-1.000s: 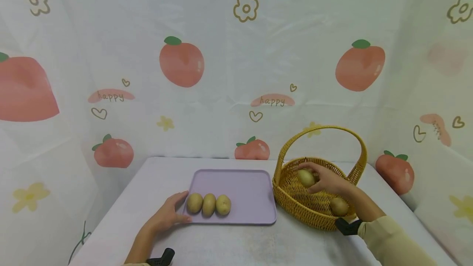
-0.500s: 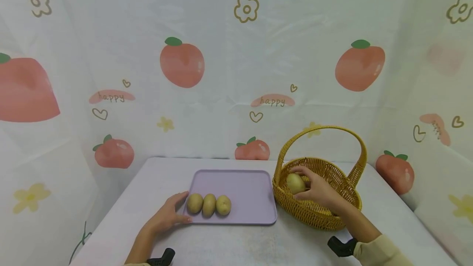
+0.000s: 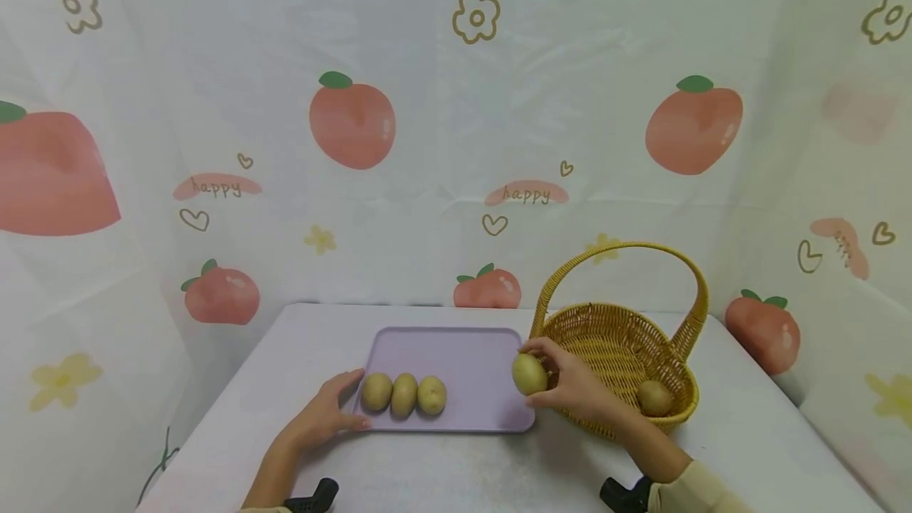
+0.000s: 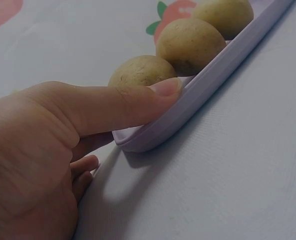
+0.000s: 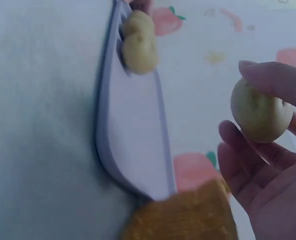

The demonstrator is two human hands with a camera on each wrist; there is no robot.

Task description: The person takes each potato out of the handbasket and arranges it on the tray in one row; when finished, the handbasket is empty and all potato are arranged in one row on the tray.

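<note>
A potato (image 3: 529, 374) is pinched between the thumb and fingers of my right hand (image 3: 575, 388), above the right edge of the lilac tray (image 3: 477, 386). In the right wrist view, the thumb lies over this potato (image 5: 260, 112) and the fingers curl under it. Three more potatoes (image 3: 404, 395) sit side by side at the tray's left front. My left hand (image 3: 324, 410) grips the tray's front left corner; in the left wrist view its thumb (image 4: 138, 102) lies across the rim. One potato (image 3: 654, 398) rests in the wicker basket (image 3: 606, 339).
The basket stands against the tray's right side, its tall arched handle (image 3: 627, 245) rising above it. White table surface (image 3: 442, 473) extends in front of the tray. A curtain printed with fruit (image 3: 427, 220) hangs behind and along both sides.
My right hand has carried the potato leftward, out from over the basket to above the tray's right edge. My left hand and the three potatoes on the tray stay in place.
</note>
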